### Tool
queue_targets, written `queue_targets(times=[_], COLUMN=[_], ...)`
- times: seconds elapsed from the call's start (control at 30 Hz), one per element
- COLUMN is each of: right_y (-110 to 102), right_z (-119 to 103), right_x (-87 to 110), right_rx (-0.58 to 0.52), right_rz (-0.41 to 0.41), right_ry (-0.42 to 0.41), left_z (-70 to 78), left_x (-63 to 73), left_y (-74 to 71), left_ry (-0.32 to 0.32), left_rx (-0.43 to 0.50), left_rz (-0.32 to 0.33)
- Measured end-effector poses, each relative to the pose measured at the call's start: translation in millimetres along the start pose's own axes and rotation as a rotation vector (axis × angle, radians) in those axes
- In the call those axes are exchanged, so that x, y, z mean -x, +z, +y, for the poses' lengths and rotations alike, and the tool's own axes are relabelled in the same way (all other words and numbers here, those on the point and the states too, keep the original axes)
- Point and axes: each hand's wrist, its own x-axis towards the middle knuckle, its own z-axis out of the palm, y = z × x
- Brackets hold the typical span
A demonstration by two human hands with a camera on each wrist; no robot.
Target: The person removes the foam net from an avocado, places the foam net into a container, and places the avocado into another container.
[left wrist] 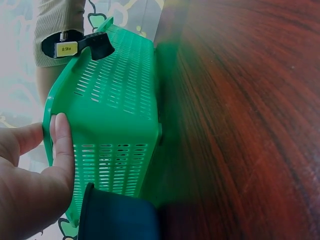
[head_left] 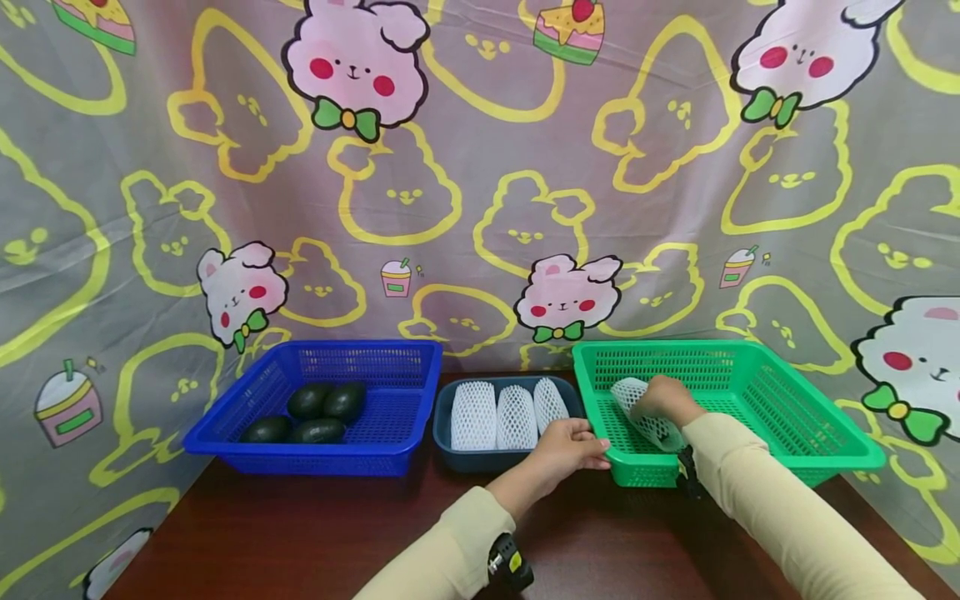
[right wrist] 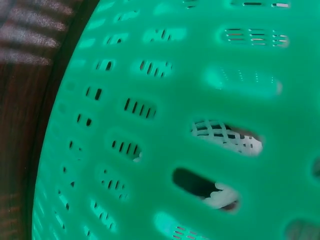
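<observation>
My left hand (head_left: 567,454) pinches the near left corner of the green basket's rim (head_left: 618,458). In the left wrist view, the thumb lies on one side of that rim and the fingers (left wrist: 62,142) on the other. Inside the green basket, my right hand (head_left: 667,400) holds a white foam net sleeve (head_left: 656,429), which lies slanted; whether something fills it cannot be made out. The right wrist view is mostly blocked by the basket's slotted wall (right wrist: 165,100), with bits of white netting (right wrist: 225,137) showing through the slots.
Left of the green basket stands a dark blue-grey tray (head_left: 480,461) with three white foam net sleeves (head_left: 473,415). Farther left, a blue basket (head_left: 315,460) holds several avocados (head_left: 345,402). All stand on a dark red-brown table (head_left: 300,533) before a patterned cloth (head_left: 465,208).
</observation>
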Motion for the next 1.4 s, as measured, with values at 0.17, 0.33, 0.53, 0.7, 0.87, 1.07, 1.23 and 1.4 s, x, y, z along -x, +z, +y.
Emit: queue_targets(times=[0.17, 0.33, 0.53, 0.7, 0.87, 1.07, 1.23, 1.4], right_y=[-2, -4, -10, -15, -24, -37, -44, -48], right_z=[-3, -6, -12, -15, -14, -15, -18, -20], right_x=[2.7, 5.0, 7.6, 13.7, 22.4, 33.5, 43.9, 55.2], right_rx=[-0.002, -0.006, 0.000, 0.006, -0.046, -0.076, -0.106, -0.118], right_rz=[-0.005, -0.012, 0.000, -0.022, -0.010, -0.003, 0.002, 0.031], right_ry=[0.004, 0.012, -0.014, -0.028, -0.060, -0.100, -0.123, -0.140], left_z=[0.0, 0.9, 1.1, -0.2, -0.2, -0.9, -1.3, -1.0], left_x=[0.6, 1.3, -0.1, -0.3, 0.1, -1.4, -2.2, -1.6], left_y=[-0.3, -0.8, -1.7, -2.5, -2.7, -2.9, -3.2, -3.6], left_ry=[0.008, -0.006, -0.012, -0.026, -0.031, -0.026, -0.025, -0.029], left_rx=[-0.004, -0.014, -0.022, -0.019, -0.019, -0.008, -0.005, 0.005], left_rz=[0.004, 0.001, 0.000, 0.006, 0.002, -0.003, 0.000, 0.002])
